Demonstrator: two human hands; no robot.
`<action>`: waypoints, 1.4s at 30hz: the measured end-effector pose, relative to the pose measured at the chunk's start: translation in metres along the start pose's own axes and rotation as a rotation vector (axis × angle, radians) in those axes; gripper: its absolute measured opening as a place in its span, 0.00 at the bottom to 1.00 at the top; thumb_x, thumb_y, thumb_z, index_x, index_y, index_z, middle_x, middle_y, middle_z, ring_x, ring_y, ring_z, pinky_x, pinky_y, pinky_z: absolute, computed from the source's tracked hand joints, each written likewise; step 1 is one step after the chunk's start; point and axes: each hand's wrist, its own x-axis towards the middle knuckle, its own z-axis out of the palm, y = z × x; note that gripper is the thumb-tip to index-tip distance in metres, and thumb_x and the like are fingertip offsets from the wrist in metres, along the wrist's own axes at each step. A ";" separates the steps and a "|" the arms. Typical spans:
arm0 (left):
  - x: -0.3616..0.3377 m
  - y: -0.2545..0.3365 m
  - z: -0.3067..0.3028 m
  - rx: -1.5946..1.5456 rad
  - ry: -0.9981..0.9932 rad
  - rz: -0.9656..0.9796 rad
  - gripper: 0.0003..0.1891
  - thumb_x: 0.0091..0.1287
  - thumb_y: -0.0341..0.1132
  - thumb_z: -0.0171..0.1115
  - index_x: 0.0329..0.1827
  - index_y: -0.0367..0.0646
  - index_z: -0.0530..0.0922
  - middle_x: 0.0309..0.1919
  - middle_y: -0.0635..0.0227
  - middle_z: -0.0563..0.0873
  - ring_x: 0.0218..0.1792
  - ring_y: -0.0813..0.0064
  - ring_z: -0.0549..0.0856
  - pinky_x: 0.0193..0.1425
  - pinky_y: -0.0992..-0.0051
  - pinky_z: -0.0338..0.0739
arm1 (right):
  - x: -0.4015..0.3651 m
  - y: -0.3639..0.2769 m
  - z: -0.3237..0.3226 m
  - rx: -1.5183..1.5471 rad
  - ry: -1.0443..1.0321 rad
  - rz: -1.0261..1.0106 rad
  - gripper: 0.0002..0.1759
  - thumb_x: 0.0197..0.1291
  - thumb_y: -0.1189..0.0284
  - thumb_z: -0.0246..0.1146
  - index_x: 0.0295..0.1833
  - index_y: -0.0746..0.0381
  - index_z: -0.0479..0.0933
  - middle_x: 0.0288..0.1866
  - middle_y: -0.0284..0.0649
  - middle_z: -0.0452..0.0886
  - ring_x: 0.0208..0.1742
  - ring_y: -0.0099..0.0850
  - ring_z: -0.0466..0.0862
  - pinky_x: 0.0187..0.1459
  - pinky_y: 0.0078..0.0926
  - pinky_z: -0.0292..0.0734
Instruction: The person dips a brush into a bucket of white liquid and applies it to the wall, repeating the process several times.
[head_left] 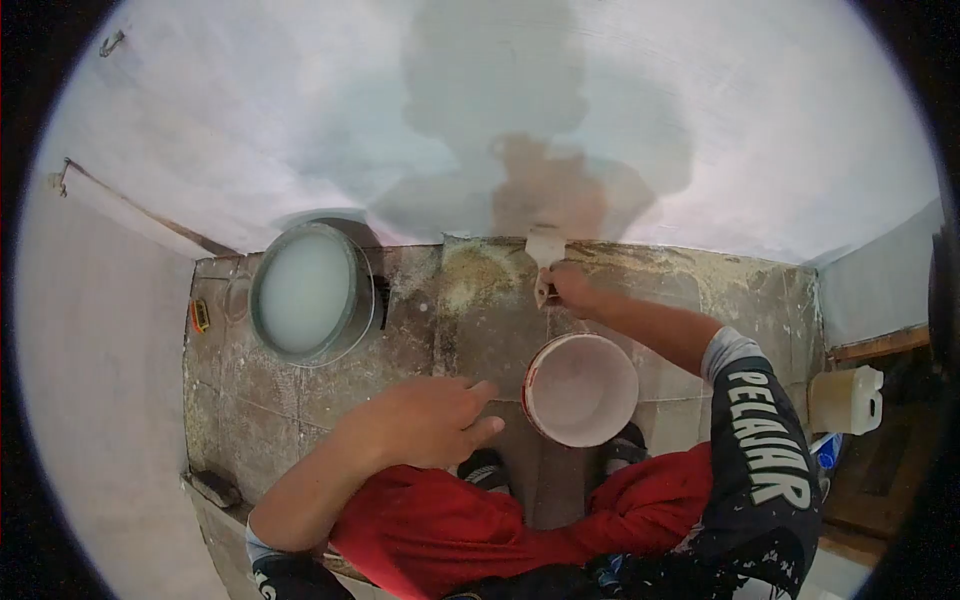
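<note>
My right hand [570, 288] is closed around the handle of a wide, flat paintbrush [545, 246]. Its pale end points at the foot of the white wall, where wall and floor meet. Over my left knee, my left hand [430, 418] hangs with fingers stretched and holds nothing. Between my hands, in front of my feet, stands a round white tub [582, 390] with a red outer side; its inside looks pale. To the left is a larger grey bucket [258, 300] with a wire handle, holding milky white liquid [308, 288].
The white wall [300, 120] rises ahead, with my shadow on it. Stained floor tiles [400, 350] lie below. A small yellow-red object [200, 316] rests at the far left. At right stand a yellowish plastic jug [845, 400] and brown wooden furniture [885, 470].
</note>
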 end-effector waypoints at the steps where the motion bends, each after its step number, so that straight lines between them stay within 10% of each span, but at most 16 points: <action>1: 0.000 0.000 0.001 0.001 0.000 0.002 0.21 0.73 0.47 0.48 0.51 0.35 0.73 0.40 0.46 0.82 0.44 0.45 0.82 0.50 0.53 0.76 | -0.019 -0.026 -0.001 0.125 0.016 0.049 0.11 0.71 0.68 0.54 0.37 0.63 0.72 0.29 0.39 0.78 0.30 0.33 0.81 0.32 0.35 0.78; 8: 0.006 0.010 -0.006 0.000 -0.018 0.008 0.21 0.73 0.47 0.48 0.49 0.35 0.73 0.37 0.44 0.83 0.44 0.44 0.82 0.51 0.52 0.75 | -0.071 -0.061 -0.010 -0.021 0.232 -0.332 0.12 0.68 0.71 0.56 0.41 0.70 0.76 0.33 0.40 0.80 0.35 0.25 0.79 0.36 0.29 0.75; 18: 0.023 0.025 -0.005 0.024 -0.043 0.036 0.20 0.73 0.47 0.49 0.49 0.36 0.73 0.37 0.45 0.83 0.42 0.43 0.83 0.50 0.52 0.76 | -0.050 -0.041 -0.046 -0.023 0.073 0.092 0.12 0.66 0.71 0.56 0.43 0.71 0.76 0.31 0.42 0.80 0.31 0.28 0.79 0.30 0.30 0.74; 26: 0.048 0.035 -0.005 0.090 -0.112 0.020 0.25 0.73 0.49 0.48 0.62 0.36 0.69 0.43 0.44 0.82 0.48 0.45 0.81 0.54 0.54 0.75 | -0.093 -0.063 -0.059 -0.127 0.134 -0.368 0.14 0.69 0.67 0.55 0.48 0.70 0.72 0.35 0.42 0.79 0.36 0.26 0.78 0.36 0.30 0.74; 42: 0.074 0.058 -0.011 0.112 -0.177 -0.028 0.27 0.74 0.51 0.48 0.66 0.39 0.67 0.47 0.44 0.82 0.49 0.46 0.82 0.55 0.54 0.76 | -0.120 0.023 -0.163 0.309 0.344 0.240 0.12 0.69 0.64 0.54 0.38 0.60 0.75 0.30 0.35 0.77 0.28 0.25 0.76 0.25 0.28 0.70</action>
